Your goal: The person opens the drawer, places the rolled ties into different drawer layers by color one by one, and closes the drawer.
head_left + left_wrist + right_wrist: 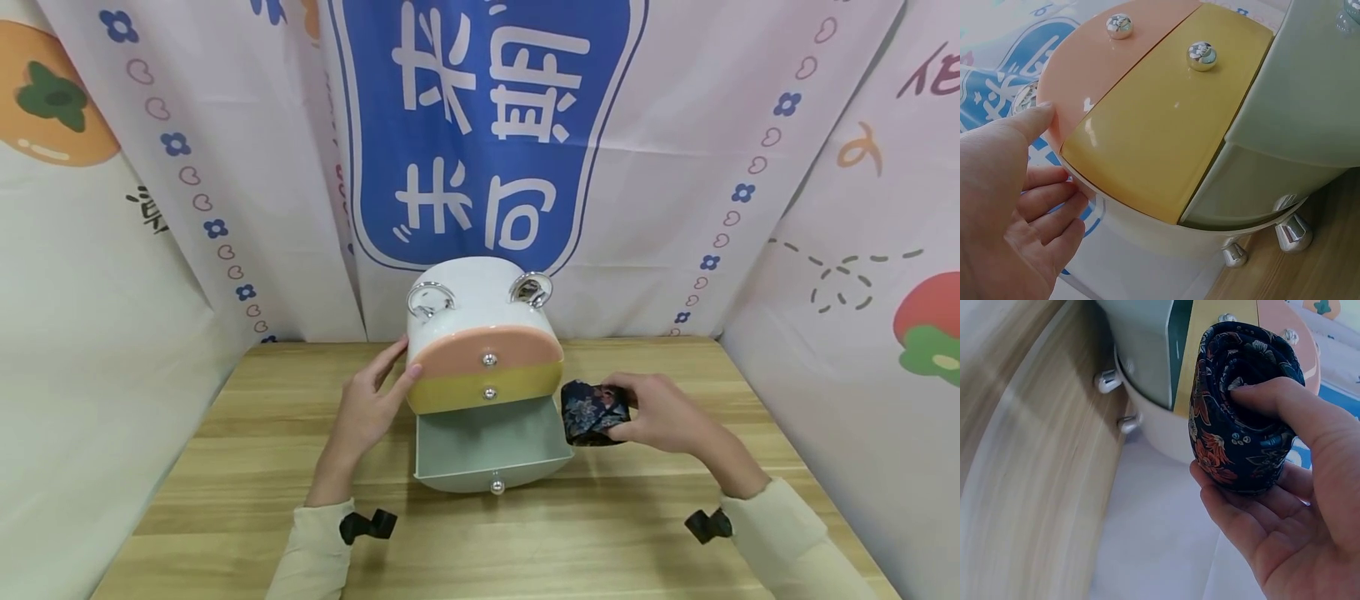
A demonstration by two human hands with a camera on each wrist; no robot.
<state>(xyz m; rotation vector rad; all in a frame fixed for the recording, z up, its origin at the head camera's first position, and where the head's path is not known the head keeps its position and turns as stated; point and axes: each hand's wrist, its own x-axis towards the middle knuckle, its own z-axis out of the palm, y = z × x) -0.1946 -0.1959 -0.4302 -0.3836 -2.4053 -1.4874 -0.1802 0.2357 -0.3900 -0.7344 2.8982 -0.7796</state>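
A small frog-shaped drawer cabinet (476, 292) stands on the table, white-bodied with salmon, yellow and pale green fronts. Its lowest green drawer (491, 437) is pulled out, and no contents show inside. My left hand (371, 408) rests against the cabinet's left side, the thumb at the edge of the salmon front (1091, 62) and loosely bent fingers along the side. To the right of the open drawer, my right hand (663, 412) holds a rolled floral necktie (592, 412), dark blue with orange flowers. In the right wrist view, the thumb is inside the roll (1244, 437) and the fingers support its outside.
The yellow drawer (450, 392) and the salmon one above it are closed, each with a round silver knob. Silver ring ornaments (431, 298) stick up on top. Short silver feet (1294, 232) hold the cabinet off the wooden table (525, 550). Printed curtains (667, 167) hang close behind.
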